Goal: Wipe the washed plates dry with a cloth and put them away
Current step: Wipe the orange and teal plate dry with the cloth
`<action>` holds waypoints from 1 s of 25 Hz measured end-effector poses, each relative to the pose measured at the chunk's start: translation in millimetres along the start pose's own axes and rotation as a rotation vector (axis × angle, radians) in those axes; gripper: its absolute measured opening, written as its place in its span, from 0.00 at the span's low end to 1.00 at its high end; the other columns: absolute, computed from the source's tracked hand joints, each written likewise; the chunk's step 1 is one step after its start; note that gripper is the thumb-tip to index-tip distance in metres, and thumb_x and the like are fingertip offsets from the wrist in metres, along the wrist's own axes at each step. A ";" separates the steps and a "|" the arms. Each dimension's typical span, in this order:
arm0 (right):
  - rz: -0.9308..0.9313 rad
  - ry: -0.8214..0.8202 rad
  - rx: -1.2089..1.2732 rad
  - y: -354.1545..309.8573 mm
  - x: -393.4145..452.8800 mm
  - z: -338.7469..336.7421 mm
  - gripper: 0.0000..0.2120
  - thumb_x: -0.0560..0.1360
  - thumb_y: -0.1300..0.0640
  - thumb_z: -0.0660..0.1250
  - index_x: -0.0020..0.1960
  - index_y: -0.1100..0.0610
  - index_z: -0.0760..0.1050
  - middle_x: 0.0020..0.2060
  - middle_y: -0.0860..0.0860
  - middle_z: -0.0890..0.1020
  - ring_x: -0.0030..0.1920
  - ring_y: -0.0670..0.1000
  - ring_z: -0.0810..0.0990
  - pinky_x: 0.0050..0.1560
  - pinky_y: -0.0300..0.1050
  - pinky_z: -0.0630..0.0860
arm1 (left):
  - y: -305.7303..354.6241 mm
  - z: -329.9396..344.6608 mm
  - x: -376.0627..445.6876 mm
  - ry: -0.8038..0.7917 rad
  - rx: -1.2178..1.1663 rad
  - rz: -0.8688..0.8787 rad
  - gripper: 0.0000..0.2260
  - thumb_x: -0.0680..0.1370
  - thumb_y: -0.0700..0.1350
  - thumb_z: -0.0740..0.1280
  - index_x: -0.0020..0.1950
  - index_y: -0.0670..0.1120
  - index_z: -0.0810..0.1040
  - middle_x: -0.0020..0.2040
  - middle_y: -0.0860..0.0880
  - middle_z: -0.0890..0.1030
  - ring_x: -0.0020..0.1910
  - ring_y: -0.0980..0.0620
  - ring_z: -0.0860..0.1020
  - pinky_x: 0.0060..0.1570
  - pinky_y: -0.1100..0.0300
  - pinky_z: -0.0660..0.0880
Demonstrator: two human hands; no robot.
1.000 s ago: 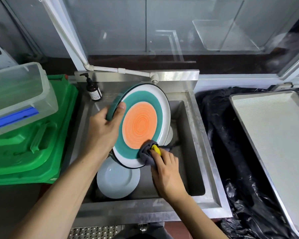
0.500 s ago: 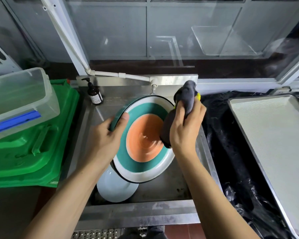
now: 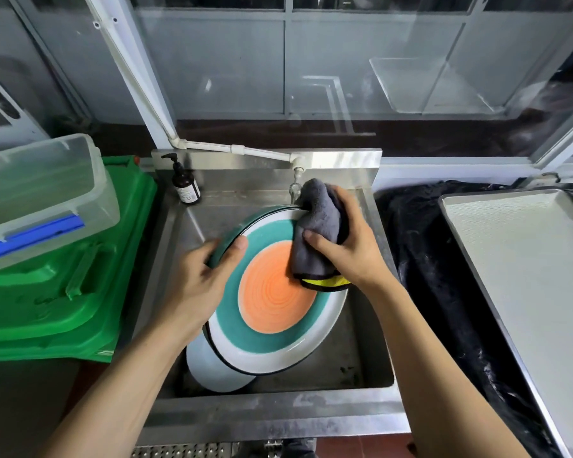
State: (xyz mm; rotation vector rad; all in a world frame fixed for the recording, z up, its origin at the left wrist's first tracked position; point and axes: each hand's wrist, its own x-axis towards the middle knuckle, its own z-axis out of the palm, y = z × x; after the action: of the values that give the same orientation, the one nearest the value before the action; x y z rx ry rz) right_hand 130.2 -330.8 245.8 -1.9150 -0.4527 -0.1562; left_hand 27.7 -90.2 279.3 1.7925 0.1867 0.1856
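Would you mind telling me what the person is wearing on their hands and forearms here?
Nothing, as far as the view shows. The left hand and right hand are bare: no gloves, rings, watch or bracelets. Both forearms are uncovered up to the frame's edge, with no sleeve visible.

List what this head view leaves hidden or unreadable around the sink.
- Pale plate in the sink: mostly covered by the striped plate; whether more plates lie beneath cannot be told.
- Striped plate's upper right: hidden by the grey cloth and right hand.
- Its back: faces away; left hand covers the rim.
- Pump bottle label: too small.
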 end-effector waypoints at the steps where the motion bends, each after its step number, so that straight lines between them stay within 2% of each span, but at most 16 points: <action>1: 0.016 0.032 -0.019 -1.2 0.3 0.3 0.29 0.72 0.52 0.74 0.72 0.46 0.70 0.65 0.38 0.78 0.67 0.43 0.77 0.68 0.44 0.73 | 0.1 -1.1 -0.3 -0.020 -0.004 0.001 0.28 0.72 0.70 0.67 0.50 0.44 0.81 0.41 0.48 0.77 0.41 0.53 0.72 0.44 0.53 0.67; 3: 0.023 0.064 -0.061 -6.6 -0.4 -0.2 0.24 0.71 0.52 0.71 0.66 0.45 0.74 0.57 0.37 0.82 0.59 0.43 0.81 0.60 0.45 0.78 | 0.1 -6.0 -0.5 -0.062 -0.024 -0.017 0.27 0.73 0.69 0.67 0.54 0.46 0.83 0.46 0.50 0.83 0.44 0.52 0.77 0.49 0.52 0.71; 5: -0.002 0.073 -0.090 -16.7 -1.6 -0.5 0.21 0.71 0.51 0.70 0.64 0.44 0.75 0.52 0.35 0.82 0.54 0.40 0.82 0.56 0.38 0.78 | 4.1 -14.5 2.3 -0.111 0.008 -0.023 0.20 0.73 0.66 0.67 0.53 0.53 0.84 0.47 0.54 0.86 0.47 0.53 0.82 0.52 0.56 0.75; 7: -0.061 0.070 -0.151 -30.8 -1.3 2.6 0.22 0.70 0.50 0.69 0.63 0.44 0.75 0.51 0.36 0.83 0.50 0.39 0.81 0.53 0.34 0.75 | 15.1 -23.6 10.2 -0.115 0.247 0.031 0.15 0.72 0.66 0.66 0.44 0.57 0.82 0.36 0.59 0.82 0.36 0.59 0.79 0.40 0.64 0.74; 8: -0.105 0.057 -0.184 -38.6 -0.1 5.1 0.23 0.69 0.50 0.68 0.64 0.46 0.75 0.52 0.39 0.83 0.50 0.42 0.81 0.53 0.36 0.75 | 21.6 -25.4 17.1 -0.114 0.384 0.074 0.15 0.71 0.66 0.66 0.43 0.56 0.81 0.34 0.58 0.81 0.34 0.59 0.78 0.38 0.63 0.75; 11: -0.227 -0.045 -0.231 -60.0 4.9 14.7 0.25 0.68 0.50 0.68 0.65 0.49 0.75 0.54 0.46 0.84 0.52 0.50 0.82 0.54 0.44 0.76 | 46.4 -16.5 38.1 -0.165 0.647 0.210 0.18 0.72 0.62 0.64 0.49 0.50 0.81 0.42 0.49 0.84 0.45 0.46 0.83 0.44 0.49 0.78; 15: -0.251 -0.033 -0.209 -68.5 8.2 15.3 0.26 0.67 0.52 0.69 0.65 0.51 0.75 0.54 0.47 0.84 0.52 0.50 0.82 0.54 0.42 0.76 | 57.8 -9.6 51.7 -0.171 0.875 0.373 0.09 0.79 0.54 0.66 0.53 0.50 0.79 0.45 0.40 0.84 0.46 0.35 0.81 0.40 0.47 0.76; 17: -0.257 -0.029 -0.215 -67.5 10.1 13.9 0.26 0.67 0.51 0.69 0.65 0.50 0.74 0.54 0.46 0.84 0.52 0.49 0.81 0.54 0.41 0.75 | 52.8 -10.8 50.6 -0.133 0.882 0.408 0.08 0.79 0.51 0.67 0.51 0.47 0.78 0.40 0.40 0.82 0.44 0.34 0.80 0.38 0.47 0.75; 20: -0.262 -0.015 -0.227 -60.2 13.7 15.9 0.26 0.68 0.50 0.69 0.66 0.49 0.73 0.55 0.43 0.82 0.53 0.47 0.81 0.54 0.42 0.76 | 46.6 -10.9 47.2 -0.058 0.814 0.430 0.10 0.79 0.50 0.69 0.45 0.43 0.78 0.25 0.53 0.67 0.29 0.41 0.74 0.30 0.52 0.68; 22: -0.203 0.063 -0.199 -48.9 14.5 15.9 0.25 0.69 0.51 0.70 0.65 0.45 0.72 0.54 0.36 0.81 0.53 0.40 0.80 0.53 0.35 0.75 | 41.6 -13.9 45.3 0.019 0.757 0.455 0.15 0.80 0.54 0.68 0.42 0.44 0.77 0.20 0.53 0.61 0.21 0.53 0.64 0.27 0.56 0.62; 23: -0.155 0.127 -0.164 -41.2 13.1 15.5 0.24 0.70 0.51 0.70 0.65 0.44 0.72 0.54 0.33 0.80 0.52 0.36 0.79 0.52 0.32 0.74 | 39.6 -17.0 43.2 0.060 0.710 0.462 0.17 0.80 0.57 0.66 0.40 0.45 0.75 0.20 0.51 0.59 0.20 0.54 0.60 0.25 0.58 0.60; 25: -0.044 0.261 -0.062 -23.7 7.5 16.7 0.21 0.70 0.52 0.69 0.63 0.43 0.74 0.52 0.34 0.81 0.52 0.38 0.80 0.52 0.32 0.74 | 34.9 -22.0 38.0 0.137 0.597 0.444 0.18 0.80 0.60 0.64 0.41 0.47 0.74 0.20 0.49 0.62 0.21 0.50 0.62 0.23 0.59 0.59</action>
State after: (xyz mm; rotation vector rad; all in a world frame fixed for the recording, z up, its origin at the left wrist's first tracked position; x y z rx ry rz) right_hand 126.2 -306.2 262.3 -1.9125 -0.3171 -0.4481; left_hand 60.6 -68.6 319.2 2.4023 -0.0749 0.6213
